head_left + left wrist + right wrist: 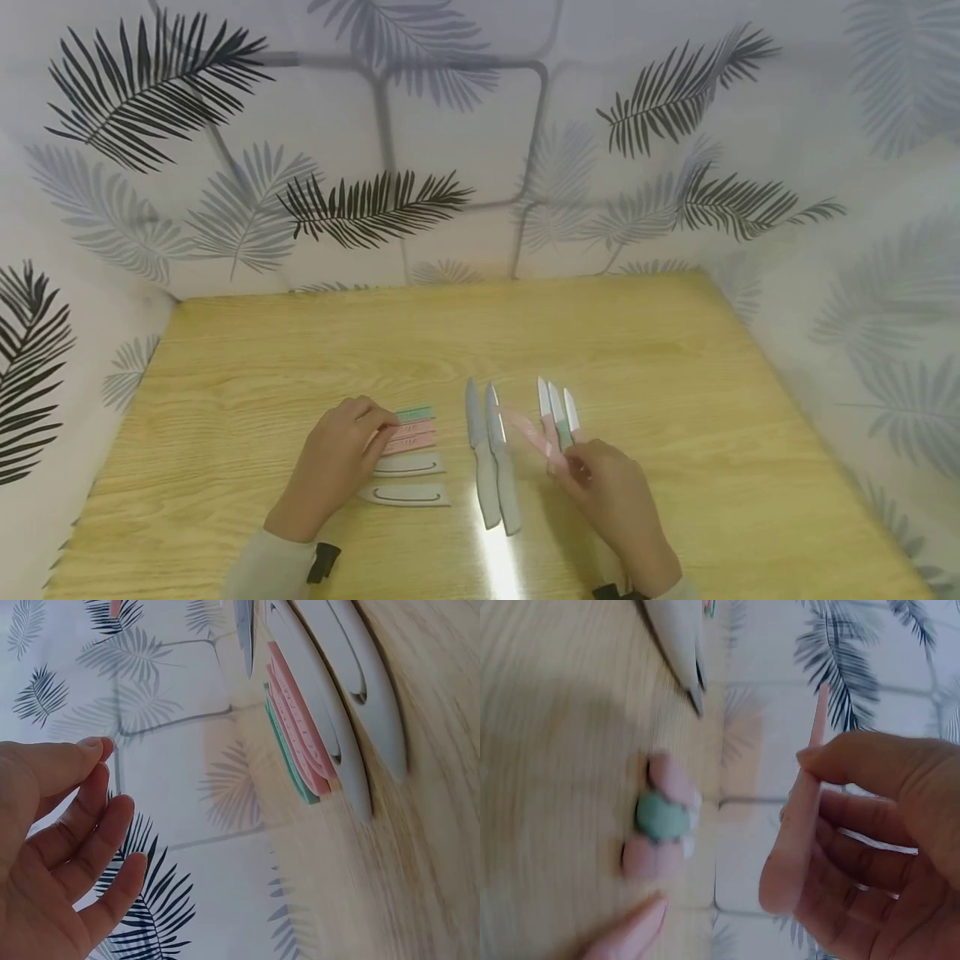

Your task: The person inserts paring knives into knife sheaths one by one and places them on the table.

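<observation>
Fingers and thumb of my right hand [615, 492] pinch the handle of a slender pink knife [791, 847], which looks pink along its whole length. Its narrow end points up and left in the head view. Beside this hand lie several small knives with pink and green handles [664, 816], pale blades pointing away. My left hand [67, 832] hovers at the left ends of the stacked pink sheaths [411, 442] and a green sheath [416, 412]. Its thumb and index tips come together with nothing visible between them, other fingers loosely bent.
Two larger knives with grey handles [497, 483] lie side by side mid-table, blades pointing away. Two pale grey sheaths [408, 496] lie nearer me, below the coloured ones. The wooden table [300, 342] meets leaf-patterned fabric [487, 233] at its back and sides.
</observation>
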### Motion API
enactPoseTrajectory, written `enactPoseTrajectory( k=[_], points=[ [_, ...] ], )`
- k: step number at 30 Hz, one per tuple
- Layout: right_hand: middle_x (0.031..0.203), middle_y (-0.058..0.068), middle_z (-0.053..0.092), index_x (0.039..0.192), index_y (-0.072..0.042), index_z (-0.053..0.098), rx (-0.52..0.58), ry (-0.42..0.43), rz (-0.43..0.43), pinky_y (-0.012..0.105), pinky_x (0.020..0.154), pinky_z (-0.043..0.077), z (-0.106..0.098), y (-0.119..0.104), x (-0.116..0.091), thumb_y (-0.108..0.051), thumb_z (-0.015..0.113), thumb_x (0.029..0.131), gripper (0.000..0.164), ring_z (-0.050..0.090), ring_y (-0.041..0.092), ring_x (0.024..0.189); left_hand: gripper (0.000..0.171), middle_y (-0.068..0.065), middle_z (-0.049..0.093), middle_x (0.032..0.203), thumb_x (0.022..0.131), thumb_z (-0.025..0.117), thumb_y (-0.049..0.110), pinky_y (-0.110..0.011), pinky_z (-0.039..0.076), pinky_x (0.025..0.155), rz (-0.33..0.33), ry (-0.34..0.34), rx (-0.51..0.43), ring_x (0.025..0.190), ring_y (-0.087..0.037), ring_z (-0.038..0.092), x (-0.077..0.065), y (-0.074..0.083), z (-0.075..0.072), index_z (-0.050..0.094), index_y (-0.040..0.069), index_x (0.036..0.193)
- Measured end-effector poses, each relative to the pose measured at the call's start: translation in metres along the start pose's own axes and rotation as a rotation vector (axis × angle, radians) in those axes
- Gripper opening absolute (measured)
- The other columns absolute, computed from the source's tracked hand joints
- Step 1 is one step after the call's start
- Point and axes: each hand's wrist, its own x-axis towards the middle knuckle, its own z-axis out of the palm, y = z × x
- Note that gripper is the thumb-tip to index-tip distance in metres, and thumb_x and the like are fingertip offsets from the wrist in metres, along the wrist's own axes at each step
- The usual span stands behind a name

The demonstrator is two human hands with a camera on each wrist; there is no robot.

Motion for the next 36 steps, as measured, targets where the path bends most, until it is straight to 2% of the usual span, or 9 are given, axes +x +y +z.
enactPoseTrajectory(
  k=[3,6,9,13,16,22,27,36],
  points=[
    [0.072,0.003,0.063,0.082,-0.002,0.068,-0.01,-0.061,0.21,0.026,0.057,0.053,-0.014,0.011,-0.014,-0.014,0.076,0.074,0.017,0.059,0.015,0.062,0.011,0.002,0.059,0.085,0.078,0.072,0.007,-0.028,0.047,0.063,-0.036,-0.017,-0.001,0.075,-0.012,0.053,-0.002,-0.002,0.0,0.068,0.01,0.088],
    [0.075,0.006,0.065,0.087,0.0,0.068,-0.033,-0.152,0.419,0.034,0.061,0.054,-0.028,0.02,-0.027,-0.016,0.071,0.078,0.019,0.062,0.021,0.067,0.011,0.002,0.059,0.086,0.078,0.072,0.008,-0.028,0.047,0.064,-0.059,-0.032,-0.006,0.076,-0.013,0.052,-0.003,-0.003,0.001,0.068,0.01,0.088],
    [0.076,0.009,0.066,0.087,0.003,0.067,-0.052,-0.224,0.539,0.037,0.062,0.054,-0.038,0.028,-0.04,-0.021,0.07,0.08,0.025,0.062,0.024,0.069,0.011,0.002,0.059,0.085,0.079,0.072,0.008,-0.028,0.047,0.063,-0.063,-0.032,-0.006,0.076,-0.013,0.052,-0.003,-0.004,0.001,0.068,0.01,0.088],
    [0.079,0.016,0.066,0.085,0.005,0.066,-0.055,-0.284,0.611,0.041,0.064,0.054,-0.043,0.037,-0.055,-0.026,0.069,0.081,0.031,0.063,0.03,0.071,0.011,0.001,0.059,0.084,0.078,0.072,0.007,-0.027,0.046,0.061,-0.061,-0.028,-0.002,0.075,-0.012,0.052,-0.004,-0.006,0.003,0.068,0.01,0.087],
    [0.079,0.017,0.066,0.086,0.006,0.065,-0.048,-0.337,0.678,0.044,0.065,0.054,-0.045,0.042,-0.064,-0.023,0.069,0.081,0.03,0.063,0.03,0.07,0.011,0.001,0.059,0.084,0.078,0.072,0.007,-0.027,0.046,0.06,-0.062,-0.033,-0.001,0.074,-0.012,0.052,-0.004,-0.007,0.005,0.067,0.01,0.087],
    [0.076,0.009,0.065,0.088,0.004,0.065,0.005,-0.377,0.781,0.041,0.061,0.053,-0.046,0.043,-0.078,-0.019,0.068,0.08,0.024,0.06,0.021,0.065,0.016,-0.001,0.06,0.085,0.078,0.072,0.007,-0.028,0.045,0.058,-0.059,-0.046,0.018,0.073,-0.014,0.051,-0.001,-0.012,0.007,0.065,0.007,0.092],
    [0.074,0.005,0.064,0.086,0.002,0.065,0.05,-0.363,0.798,0.038,0.058,0.052,-0.043,0.041,-0.085,-0.018,0.065,0.08,0.021,0.059,0.019,0.063,0.026,-0.002,0.06,0.087,0.081,0.069,0.009,-0.028,0.043,0.057,-0.091,-0.098,0.037,0.073,-0.015,0.051,0.004,-0.015,0.008,0.062,0.004,0.105],
    [0.069,0.001,0.061,0.086,0.001,0.063,0.042,-0.352,0.78,0.032,0.053,0.051,-0.038,0.04,-0.087,-0.017,0.064,0.08,0.019,0.056,0.014,0.059,0.028,-0.005,0.061,0.09,0.082,0.069,0.011,-0.034,0.047,0.063,-0.11,-0.172,0.054,0.08,-0.021,0.055,0.012,-0.021,0.012,0.062,0.003,0.108]
  ],
)
